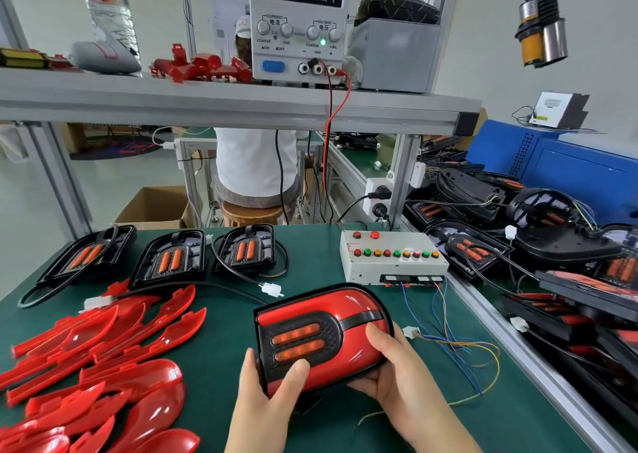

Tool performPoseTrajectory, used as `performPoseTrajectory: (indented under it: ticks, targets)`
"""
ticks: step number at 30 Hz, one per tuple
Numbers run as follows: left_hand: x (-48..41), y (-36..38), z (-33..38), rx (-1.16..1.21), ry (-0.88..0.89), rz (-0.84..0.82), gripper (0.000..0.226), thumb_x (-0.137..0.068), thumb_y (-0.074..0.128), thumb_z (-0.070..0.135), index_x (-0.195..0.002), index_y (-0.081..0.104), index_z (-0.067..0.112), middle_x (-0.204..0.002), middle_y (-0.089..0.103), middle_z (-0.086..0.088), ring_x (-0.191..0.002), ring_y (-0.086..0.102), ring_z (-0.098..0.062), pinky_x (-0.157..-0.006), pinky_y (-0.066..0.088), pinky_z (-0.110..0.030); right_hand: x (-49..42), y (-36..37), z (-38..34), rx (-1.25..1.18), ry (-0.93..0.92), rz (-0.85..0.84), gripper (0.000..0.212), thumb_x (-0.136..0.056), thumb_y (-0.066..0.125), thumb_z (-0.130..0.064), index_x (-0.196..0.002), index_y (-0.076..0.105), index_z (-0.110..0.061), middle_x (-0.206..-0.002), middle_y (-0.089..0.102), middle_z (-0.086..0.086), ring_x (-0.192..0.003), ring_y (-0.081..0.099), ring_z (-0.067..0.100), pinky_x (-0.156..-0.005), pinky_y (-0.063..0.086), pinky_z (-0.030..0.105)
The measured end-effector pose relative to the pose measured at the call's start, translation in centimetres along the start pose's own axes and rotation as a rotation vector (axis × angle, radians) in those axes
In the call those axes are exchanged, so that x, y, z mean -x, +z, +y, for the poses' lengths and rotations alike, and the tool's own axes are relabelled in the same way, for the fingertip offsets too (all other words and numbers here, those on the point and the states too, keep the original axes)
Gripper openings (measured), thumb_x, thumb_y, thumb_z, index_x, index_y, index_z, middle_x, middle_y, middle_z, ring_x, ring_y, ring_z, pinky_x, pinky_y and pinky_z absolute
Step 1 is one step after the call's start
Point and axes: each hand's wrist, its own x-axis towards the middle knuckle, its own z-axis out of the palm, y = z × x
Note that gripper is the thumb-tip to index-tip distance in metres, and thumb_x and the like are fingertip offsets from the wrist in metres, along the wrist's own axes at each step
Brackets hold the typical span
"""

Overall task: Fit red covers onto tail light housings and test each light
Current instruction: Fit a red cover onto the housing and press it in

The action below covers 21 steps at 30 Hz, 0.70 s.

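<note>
A tail light (321,335) with its red cover fitted is held tilted above the green mat. My left hand (272,387) grips its near left end, thumb pressing on the cover by the two orange lenses. My right hand (393,366) grips the right end, thumb on the red cover. Three open black housings (172,257) without covers lie in a row at the back of the mat. Several loose red covers (103,356) are heaped at the left. The white test box (390,255) with coloured buttons sits behind the light.
A power supply (298,24) on the upper shelf reads 0.000 A and 12.00 V. Loose test wires and a white connector (411,331) lie to the right of my hands. Several black housings (535,231) are piled at the right. A person sits on a stool behind the bench.
</note>
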Motion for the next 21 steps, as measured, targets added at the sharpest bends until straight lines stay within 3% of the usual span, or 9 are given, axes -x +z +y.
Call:
performPoseTrajectory:
  ticks: [3,5,8,9,13,15,17,21]
  targets:
    - [0.0,-0.6,0.4,0.016,-0.021,-0.16,0.039,-0.083,0.072,0.015,-0.119,0.061,0.023,-0.1,0.074,0.012,-0.092,0.067,0.002,-0.078,0.048,-0.011,0.0,0.1,0.1,-0.011,0.006,-0.004,0.034,-0.072,0.07,-0.034,-0.105,0.07,-0.029,-0.113,0.071,0.017,-0.095,0.07,0.036,-0.075,0.058,0.047]
    - [0.0,-0.7,0.6,0.02,-0.012,-0.183,0.031,-0.083,0.072,0.013,-0.11,0.062,0.024,-0.094,0.074,0.013,-0.083,0.065,0.009,-0.064,0.044,-0.002,0.0,0.0,0.1,-0.032,0.004,0.001,0.038,-0.07,0.071,-0.034,-0.108,0.07,-0.028,-0.114,0.07,0.017,-0.097,0.07,0.036,-0.073,0.058,0.046]
    - [0.1,-0.4,0.4,-0.014,0.033,-0.172,0.034,-0.082,0.073,0.017,-0.109,0.06,0.032,-0.112,0.062,0.007,-0.102,0.06,0.0,-0.084,0.046,-0.016,0.0,-0.2,0.0,-0.053,-0.007,0.0,0.044,-0.07,0.071,-0.033,-0.113,0.068,-0.026,-0.114,0.07,0.017,-0.099,0.069,0.037,-0.072,0.058,0.046]
    - [0.2,-0.5,0.4,-0.049,0.044,-0.165,0.034,-0.081,0.074,0.021,-0.108,0.06,0.035,-0.113,0.057,0.007,-0.104,0.055,0.001,-0.084,0.043,-0.019,0.0,-0.3,0.0,-0.052,-0.012,-0.006,0.043,-0.072,0.069,-0.032,-0.114,0.067,-0.026,-0.114,0.07,0.017,-0.099,0.069,0.037,-0.073,0.058,0.046]
    - [-0.1,-1.4,0.3,-0.067,0.047,-0.24,0.051,-0.062,0.07,0.048,-0.109,0.053,0.039,-0.09,0.071,0.013,-0.069,0.066,-0.004,-0.06,0.046,-0.018,-0.1,-0.2,0.0,-0.037,-0.008,-0.024,0.045,-0.073,0.069,-0.033,-0.118,0.064,-0.023,-0.114,0.07,0.018,-0.099,0.069,0.036,-0.073,0.058,0.045]
    - [-0.3,-1.9,0.2,-0.02,-0.004,-0.315,0.059,-0.062,0.067,0.045,-0.117,0.049,0.033,-0.085,0.072,0.004,-0.063,0.068,-0.023,-0.055,0.051,-0.029,-0.1,-0.2,-0.1,-0.025,-0.012,-0.027,0.045,-0.073,0.069,-0.033,-0.117,0.065,-0.022,-0.113,0.07,0.019,-0.097,0.069,0.036,-0.072,0.058,0.044]
    - [-0.6,-2.2,-0.2,0.07,-0.055,-0.38,0.059,-0.067,0.067,0.037,-0.122,0.047,0.031,-0.088,0.072,-0.007,-0.067,0.067,-0.036,-0.06,0.054,-0.038,-0.1,-0.2,-0.2,-0.016,-0.018,-0.024,0.044,-0.071,0.07,-0.034,-0.113,0.067,-0.023,-0.112,0.07,0.02,-0.093,0.07,0.035,-0.07,0.058,0.044]
    - [-0.8,-2.2,-1.0,0.072,-0.03,-0.375,0.04,-0.089,0.062,0.019,-0.123,0.046,0.03,-0.085,0.072,-0.013,-0.064,0.065,-0.037,-0.06,0.054,-0.039,0.0,-0.5,-0.2,-0.005,-0.012,-0.006,0.036,-0.068,0.071,-0.033,-0.103,0.071,-0.024,-0.108,0.071,0.021,-0.089,0.07,0.034,-0.069,0.058,0.044]
